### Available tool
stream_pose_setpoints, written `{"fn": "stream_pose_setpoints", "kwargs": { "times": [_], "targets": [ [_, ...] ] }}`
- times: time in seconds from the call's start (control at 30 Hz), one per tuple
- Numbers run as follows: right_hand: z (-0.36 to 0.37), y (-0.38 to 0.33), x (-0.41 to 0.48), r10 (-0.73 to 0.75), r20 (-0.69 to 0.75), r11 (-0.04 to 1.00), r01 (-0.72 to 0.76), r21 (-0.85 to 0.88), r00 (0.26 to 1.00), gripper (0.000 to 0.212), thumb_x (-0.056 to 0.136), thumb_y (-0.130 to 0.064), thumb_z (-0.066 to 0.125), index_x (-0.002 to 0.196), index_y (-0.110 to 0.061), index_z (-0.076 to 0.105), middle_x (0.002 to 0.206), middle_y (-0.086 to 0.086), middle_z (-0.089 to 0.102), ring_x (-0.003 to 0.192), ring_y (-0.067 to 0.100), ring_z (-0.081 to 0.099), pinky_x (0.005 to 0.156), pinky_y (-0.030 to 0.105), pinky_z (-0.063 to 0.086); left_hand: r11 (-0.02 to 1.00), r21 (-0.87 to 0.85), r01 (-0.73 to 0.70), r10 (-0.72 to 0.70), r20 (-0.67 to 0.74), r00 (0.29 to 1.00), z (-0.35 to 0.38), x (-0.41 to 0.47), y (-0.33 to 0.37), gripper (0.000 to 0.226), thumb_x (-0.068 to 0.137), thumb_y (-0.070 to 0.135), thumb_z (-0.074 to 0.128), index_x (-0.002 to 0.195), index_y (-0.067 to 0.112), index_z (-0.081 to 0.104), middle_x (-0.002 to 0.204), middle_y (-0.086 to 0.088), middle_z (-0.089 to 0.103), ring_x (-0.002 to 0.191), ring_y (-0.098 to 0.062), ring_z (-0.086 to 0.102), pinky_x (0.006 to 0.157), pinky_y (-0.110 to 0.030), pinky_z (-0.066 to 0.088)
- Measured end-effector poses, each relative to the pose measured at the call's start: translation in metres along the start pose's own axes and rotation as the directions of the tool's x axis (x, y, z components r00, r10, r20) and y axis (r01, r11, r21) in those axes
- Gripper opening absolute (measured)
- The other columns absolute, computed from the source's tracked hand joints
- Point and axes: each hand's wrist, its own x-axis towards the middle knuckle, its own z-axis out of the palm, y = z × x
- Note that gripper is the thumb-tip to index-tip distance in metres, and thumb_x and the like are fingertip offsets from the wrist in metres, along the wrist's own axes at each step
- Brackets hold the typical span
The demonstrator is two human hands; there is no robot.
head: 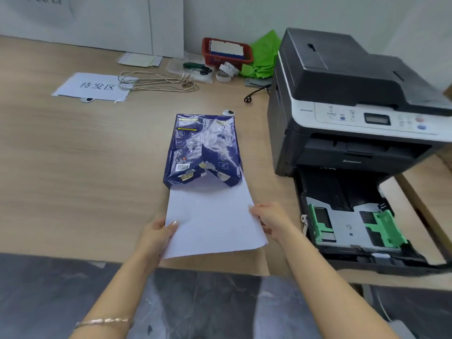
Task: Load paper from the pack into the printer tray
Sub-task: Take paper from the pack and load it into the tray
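Both hands gripped white paper (212,221) that stuck halfway out of the torn near end of the blue pack (201,149) lying on the tabletop (73,167): the left hand (156,234) had its fingers closed on the left edge, thumb on top, and the right hand (270,220) pinched the right edge. Right of them, the printer (347,106) stood with its tray (352,223) pulled out, green guides showing and no sheets in it.

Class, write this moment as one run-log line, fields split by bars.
phase: drawing paper out | left hand: gripping paper | right hand: gripping paper | pack: torn open on desk | printer tray: pulled out, no paper
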Motion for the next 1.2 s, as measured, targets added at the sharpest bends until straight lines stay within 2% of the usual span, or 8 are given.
{"fn": "stream_pose_setpoints", "kwargs": {
  "times": [0.1,0.23,0.3,0.47,0.67,0.87,1.1,1.2],
  "targets": [
    [-0.008,0.018,-0.017,-0.041,0.012,0.996,0.042,-0.084,0.999,0.013,0.088,-0.015,0.064,0.085,-0.004,0.068,0.09,0.009,0.071,0.082,0.023,0.065,0.078,0.037,0.055,1.0,-0.015,-0.004,0.004,-0.036,0.999,0.001,-0.034,-0.02,0.011,0.093,0.004,0.051,0.092,0.007,0.062,0.058,0.004,0.071,0.046,-0.007,0.066,0.041,-0.016,0.05],
    [-0.025,0.042,-0.045,-0.071,0.038,0.991,0.075,-0.115,0.997,0.011,0.085,-0.014,0.068,0.074,-0.012,0.069,0.088,0.011,0.072,0.08,0.023,0.066,0.085,0.042,0.057,1.0,0.027,-0.008,0.01,-0.08,0.997,0.0,-0.076,-0.046,0.021,0.092,0.014,0.056,0.108,0.004,0.065,0.097,-0.014,0.073,0.082,-0.029,0.07,0.071,-0.034,0.057],
    [-0.032,0.052,-0.062,-0.076,0.043,0.991,0.08,-0.106,0.996,0.009,0.085,-0.014,0.068,0.077,-0.011,0.069,0.089,0.012,0.072,0.08,0.024,0.065,0.084,0.043,0.055,0.999,0.046,-0.019,0.023,-0.09,0.996,0.002,-0.098,-0.056,0.022,0.092,0.017,0.057,0.109,0.007,0.066,0.102,-0.014,0.073,0.092,-0.033,0.069,0.081,-0.043,0.055],
    [-0.051,0.069,-0.099,-0.157,-0.019,0.981,0.154,-0.117,0.987,0.015,0.086,-0.018,0.067,0.09,-0.005,0.071,0.087,0.011,0.072,0.077,0.025,0.065,0.069,0.035,0.052,0.994,0.065,-0.083,0.087,-0.057,0.995,0.011,-0.14,-0.061,0.021,0.09,0.017,0.059,0.107,0.009,0.068,0.101,-0.01,0.074,0.095,-0.031,0.069,0.087,-0.048,0.055],
    [-0.078,0.075,-0.128,-0.242,-0.172,0.97,0.232,-0.072,0.955,0.006,0.086,-0.018,0.068,0.082,-0.015,0.071,0.089,0.007,0.075,0.087,0.026,0.07,0.081,0.042,0.057,0.986,0.017,-0.169,0.168,0.049,0.985,0.033,-0.155,-0.036,0.02,0.088,0.006,0.059,0.107,0.01,0.065,0.1,-0.007,0.072,0.09,-0.029,0.068,0.078,-0.04,0.055],
    [-0.111,0.076,-0.156,-0.224,-0.266,0.969,0.243,0.041,0.938,0.004,0.087,-0.015,0.066,0.085,-0.012,0.069,0.083,0.004,0.071,0.073,0.015,0.063,0.06,0.024,0.048,0.997,-0.04,-0.064,0.069,0.119,0.991,0.063,-0.147,-0.018,0.017,0.093,0.013,0.052,0.089,0.014,0.068,0.095,-0.012,0.072,0.086,-0.032,0.066,0.087,-0.052,0.05],
    [-0.17,0.073,-0.166,-0.201,-0.352,0.969,0.238,0.063,0.914,0.009,0.085,-0.018,0.067,0.077,-0.019,0.068,0.085,0.003,0.07,0.078,0.019,0.063,0.066,0.033,0.05,0.996,-0.017,-0.091,0.092,0.202,0.975,0.121,-0.147,-0.005,0.02,0.092,0.009,0.05,0.083,0.016,0.067,0.067,0.004,0.075,0.06,-0.014,0.067,0.063,-0.03,0.048],
    [-0.201,0.079,-0.163,-0.196,-0.363,0.969,0.236,0.069,0.911,0.006,0.085,-0.021,0.067,0.084,-0.016,0.07,0.09,0.006,0.073,0.082,0.023,0.066,0.066,0.034,0.051,0.989,0.029,-0.144,0.131,0.265,0.955,0.151,-0.149,-0.001,0.021,0.093,0.006,0.05,0.086,0.014,0.068,0.072,0.004,0.075,0.061,-0.008,0.068,0.057,-0.025,0.05]
  ]
}}
